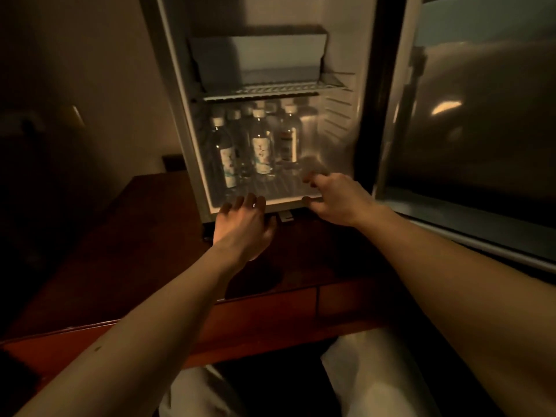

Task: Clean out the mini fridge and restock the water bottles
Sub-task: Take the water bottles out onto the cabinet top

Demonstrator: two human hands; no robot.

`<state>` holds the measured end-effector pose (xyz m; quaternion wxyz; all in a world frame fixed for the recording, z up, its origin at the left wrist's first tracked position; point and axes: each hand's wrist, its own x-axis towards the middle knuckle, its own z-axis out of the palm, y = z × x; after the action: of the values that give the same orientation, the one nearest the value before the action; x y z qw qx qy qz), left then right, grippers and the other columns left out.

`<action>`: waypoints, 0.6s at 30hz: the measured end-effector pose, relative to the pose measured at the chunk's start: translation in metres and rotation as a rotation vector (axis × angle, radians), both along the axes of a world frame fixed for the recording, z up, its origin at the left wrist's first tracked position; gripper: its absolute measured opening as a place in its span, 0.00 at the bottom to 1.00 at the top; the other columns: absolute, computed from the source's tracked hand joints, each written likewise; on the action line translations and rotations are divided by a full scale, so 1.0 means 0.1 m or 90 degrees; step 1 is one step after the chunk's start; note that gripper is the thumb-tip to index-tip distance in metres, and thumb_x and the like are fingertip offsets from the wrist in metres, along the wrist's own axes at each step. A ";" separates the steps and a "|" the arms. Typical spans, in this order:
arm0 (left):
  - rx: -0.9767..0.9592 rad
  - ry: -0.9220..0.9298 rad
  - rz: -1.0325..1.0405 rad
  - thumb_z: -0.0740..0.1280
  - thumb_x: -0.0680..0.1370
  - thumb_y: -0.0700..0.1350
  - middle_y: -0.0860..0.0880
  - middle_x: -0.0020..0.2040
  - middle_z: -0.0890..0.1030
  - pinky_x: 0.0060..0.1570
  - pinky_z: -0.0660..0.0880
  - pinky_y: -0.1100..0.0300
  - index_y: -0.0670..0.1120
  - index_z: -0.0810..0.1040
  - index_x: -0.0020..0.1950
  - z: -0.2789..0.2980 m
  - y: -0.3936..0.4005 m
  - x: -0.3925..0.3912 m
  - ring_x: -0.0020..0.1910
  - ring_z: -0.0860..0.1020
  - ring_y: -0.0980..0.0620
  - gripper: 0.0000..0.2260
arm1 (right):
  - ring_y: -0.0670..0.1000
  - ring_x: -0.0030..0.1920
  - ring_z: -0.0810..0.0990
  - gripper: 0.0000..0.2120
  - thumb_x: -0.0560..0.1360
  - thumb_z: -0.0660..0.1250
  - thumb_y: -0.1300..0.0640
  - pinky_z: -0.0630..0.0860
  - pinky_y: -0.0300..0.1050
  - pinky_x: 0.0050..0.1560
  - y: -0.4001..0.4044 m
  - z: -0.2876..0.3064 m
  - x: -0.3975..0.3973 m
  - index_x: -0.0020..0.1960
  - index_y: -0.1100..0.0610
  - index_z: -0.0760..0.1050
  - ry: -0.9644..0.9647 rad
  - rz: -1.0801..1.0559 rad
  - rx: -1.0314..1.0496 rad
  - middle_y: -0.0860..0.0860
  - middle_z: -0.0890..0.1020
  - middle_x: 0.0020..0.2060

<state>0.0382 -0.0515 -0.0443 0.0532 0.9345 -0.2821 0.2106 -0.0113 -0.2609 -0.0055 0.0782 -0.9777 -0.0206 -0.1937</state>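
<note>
Mini fridge (337,121) stands with its door (469,121) swung fully open to the right. Clear water bottles (261,145) with white caps stand upright in rows on the fridge floor, grouped toward the left wall (labels blurred). Wire shelf (270,91) sits above them.

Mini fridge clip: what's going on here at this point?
A person reaches both bare hands into the open mini fridge. The left hand rests at the bottom front edge; the right hand, fingers curled, holds nothing. Water bottles stand on the fridge floor, below the wire shelf.
</note>
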 end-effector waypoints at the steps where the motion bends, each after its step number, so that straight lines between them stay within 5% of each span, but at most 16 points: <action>1: -0.005 0.009 0.013 0.57 0.80 0.60 0.48 0.69 0.70 0.67 0.66 0.46 0.50 0.67 0.70 0.00 0.06 0.05 0.69 0.69 0.45 0.23 | 0.58 0.60 0.78 0.24 0.77 0.66 0.45 0.76 0.54 0.57 0.02 0.00 0.09 0.70 0.50 0.69 0.004 0.005 0.006 0.55 0.79 0.61; 10: -0.029 0.019 0.082 0.58 0.80 0.59 0.48 0.71 0.68 0.64 0.69 0.50 0.51 0.63 0.73 0.11 0.26 0.44 0.68 0.70 0.47 0.24 | 0.56 0.66 0.74 0.25 0.77 0.65 0.45 0.74 0.53 0.62 0.26 0.02 0.89 0.72 0.46 0.65 0.060 0.072 0.106 0.51 0.73 0.69; 18: -0.054 0.042 0.072 0.58 0.81 0.57 0.47 0.68 0.69 0.44 0.79 0.53 0.48 0.60 0.72 0.23 0.18 0.66 0.54 0.78 0.48 0.23 | 0.53 0.53 0.79 0.19 0.78 0.67 0.46 0.75 0.48 0.49 0.43 0.18 1.39 0.65 0.54 0.71 0.008 0.163 0.209 0.52 0.80 0.54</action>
<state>0.1043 -0.0336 -0.0215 0.0901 0.9522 -0.2179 0.1944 0.1274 -0.2179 0.0129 0.2603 -0.9426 -0.1121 -0.1768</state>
